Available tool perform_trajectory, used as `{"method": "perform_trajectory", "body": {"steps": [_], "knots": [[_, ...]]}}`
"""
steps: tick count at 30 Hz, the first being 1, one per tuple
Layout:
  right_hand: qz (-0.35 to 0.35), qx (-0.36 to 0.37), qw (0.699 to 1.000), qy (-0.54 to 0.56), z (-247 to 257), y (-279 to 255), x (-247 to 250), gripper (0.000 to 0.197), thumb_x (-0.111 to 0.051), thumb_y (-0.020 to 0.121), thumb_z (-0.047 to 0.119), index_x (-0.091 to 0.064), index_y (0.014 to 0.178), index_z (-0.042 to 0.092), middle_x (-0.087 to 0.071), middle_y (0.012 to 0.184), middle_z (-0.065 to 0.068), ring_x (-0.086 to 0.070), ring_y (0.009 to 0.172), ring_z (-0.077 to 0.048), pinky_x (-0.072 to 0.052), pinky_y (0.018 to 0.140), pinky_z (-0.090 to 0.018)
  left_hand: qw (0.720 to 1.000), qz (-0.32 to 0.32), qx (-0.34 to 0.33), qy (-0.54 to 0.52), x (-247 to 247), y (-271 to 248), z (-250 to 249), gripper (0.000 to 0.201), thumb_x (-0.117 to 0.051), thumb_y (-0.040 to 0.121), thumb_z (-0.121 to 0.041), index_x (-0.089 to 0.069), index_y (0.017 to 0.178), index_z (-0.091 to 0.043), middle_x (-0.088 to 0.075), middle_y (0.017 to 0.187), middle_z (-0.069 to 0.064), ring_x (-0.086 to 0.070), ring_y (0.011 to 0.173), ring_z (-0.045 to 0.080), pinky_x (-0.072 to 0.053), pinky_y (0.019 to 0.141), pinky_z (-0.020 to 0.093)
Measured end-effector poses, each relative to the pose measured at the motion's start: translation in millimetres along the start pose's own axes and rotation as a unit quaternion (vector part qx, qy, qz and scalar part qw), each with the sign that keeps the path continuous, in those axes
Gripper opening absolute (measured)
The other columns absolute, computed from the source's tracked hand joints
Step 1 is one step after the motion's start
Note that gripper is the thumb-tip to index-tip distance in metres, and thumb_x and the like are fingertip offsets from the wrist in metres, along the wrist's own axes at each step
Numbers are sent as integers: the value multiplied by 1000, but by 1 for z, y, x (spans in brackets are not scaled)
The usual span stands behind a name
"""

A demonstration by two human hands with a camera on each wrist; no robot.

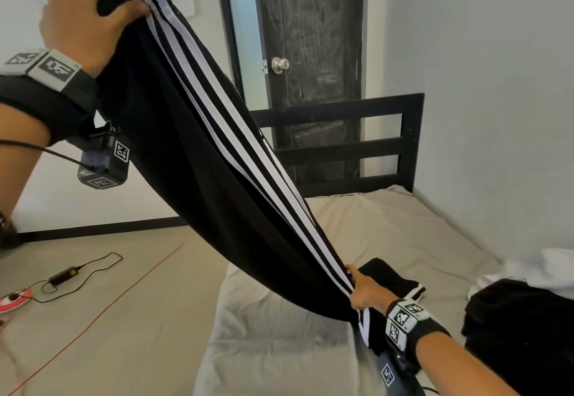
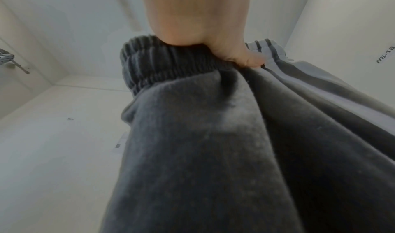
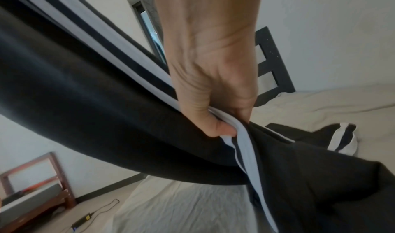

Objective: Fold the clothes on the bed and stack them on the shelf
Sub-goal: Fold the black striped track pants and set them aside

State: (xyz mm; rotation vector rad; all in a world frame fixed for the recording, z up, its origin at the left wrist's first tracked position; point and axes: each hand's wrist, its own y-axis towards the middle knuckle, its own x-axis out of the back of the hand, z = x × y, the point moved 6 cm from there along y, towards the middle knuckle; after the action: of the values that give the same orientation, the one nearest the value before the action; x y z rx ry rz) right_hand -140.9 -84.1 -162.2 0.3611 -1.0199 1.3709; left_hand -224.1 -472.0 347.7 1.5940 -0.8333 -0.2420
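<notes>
Black track trousers with three white side stripes (image 1: 198, 153) are stretched diagonally above the beige-sheeted bed (image 1: 388, 234).
The ribbed waistband is gripped at upper left by the left hand (image 1: 84, 25); lower down, the striped edge is pinched by the right hand (image 1: 365, 291).

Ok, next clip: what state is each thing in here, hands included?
Left hand: raised, gripping the waistband.
Right hand: low over the bed, pinching the striped side.
Striped pants: unfolded, stretched in the air between both hands.
Dark clothes: unfolded heap on the bed.
White garment: crumpled on the bed.
Door: slightly open.
Bed: sheet wrinkled.
</notes>
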Motion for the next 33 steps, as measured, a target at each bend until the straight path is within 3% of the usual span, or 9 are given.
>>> {"method": "perform_trajectory", "body": {"steps": [3, 6, 8, 13, 16, 18, 25, 30, 33], "knots": [[-42, 32, 998, -26, -3, 2, 7, 87, -50, 84, -4, -5, 155, 18, -61, 119, -18, -60, 108, -33, -49, 86, -33, 1000, 7, 7, -7, 1, -2, 10, 78, -42, 73, -88, -61, 98, -17, -67, 97, 14, -62, 89, 34, -50, 78, 44], [-173, 51, 983, -42, -7, -2, 23, 90, -48, 84, -4, 3, 155, 17, -61, 120, -19, -60, 107, -35, -42, 77, -32, 1000, 8, 14, -1, -1, -4, 16, 78, -42, 72, -89, -61, 95, -16, -66, 92, 15, -62, 86, 35, -51, 76, 46], [-259, 70, 962, -49, -11, -4, 34, 86, -48, 83, -2, -5, 155, 14, -65, 108, -16, -63, 97, -33, -43, 71, -33, 1000, 6, 23, 4, -1, -4, 20, 80, -40, 71, -90, -62, 95, -17, -67, 92, 14, -62, 85, 34, -51, 77, 47], [-196, 61, 978, -42, -21, 8, 32, 44, -61, 79, 4, -54, 123, 6, -68, 105, -12, -63, 100, -30, -47, 75, -32, 999, 1, 34, -9, -2, -4, 21, 80, -42, 69, -91, -62, 99, -20, -68, 95, 12, -63, 89, 34, -52, 80, 48], [-204, 47, 977, -34, -24, -1, 22, 22, -70, 77, 16, -55, 93, 13, -64, 86, -4, -64, 92, -28, -37, 64, -28, 1000, 8, 27, -10, -7, -5, 16, 78, -43, 69, -90, -61, 93, -18, -66, 88, 15, -61, 84, 36, -51, 73, 47], [-214, 31, 976, -19, -26, -5, 9, 23, -71, 76, 24, -48, 80, 19, -58, 80, 0, -63, 90, -26, -36, 63, -29, 999, 17, 29, -3, -11, -7, 12, 77, -42, 70, -90, -59, 89, -17, -64, 85, 15, -60, 82, 36, -48, 70, 46], [-131, 4, 990, -47, -24, 2, -37, 40, -65, 79, 29, -62, 118, 16, -66, 116, -7, -62, 109, -25, -50, 86, -32, 1000, 18, 23, -9, -11, -1, 11, 73, -45, 72, -86, -61, 103, -22, -68, 98, 11, -62, 91, 33, -52, 80, 47], [-192, -72, 960, -188, -40, -10, 24, 29, -54, 87, 18, -59, 115, 12, -62, 119, -8, -61, 111, -27, -49, 86, -33, 998, 41, 58, -2, -12, -4, 68, 72, -45, 65, -91, -56, 109, -36, -68, 110, 6, -63, 102, 33, -51, 89, 49], [-225, -94, 939, -242, -58, -28, 86, 28, -55, 88, 18, -61, 114, 13, -65, 116, -6, -63, 108, -23, -49, 83, -29, 993, 69, 92, 22, -14, -24, 94, 58, -47, 73, -81, -55, 100, -30, -65, 106, 17, -62, 98, 40, -49, 82, 50]]}}
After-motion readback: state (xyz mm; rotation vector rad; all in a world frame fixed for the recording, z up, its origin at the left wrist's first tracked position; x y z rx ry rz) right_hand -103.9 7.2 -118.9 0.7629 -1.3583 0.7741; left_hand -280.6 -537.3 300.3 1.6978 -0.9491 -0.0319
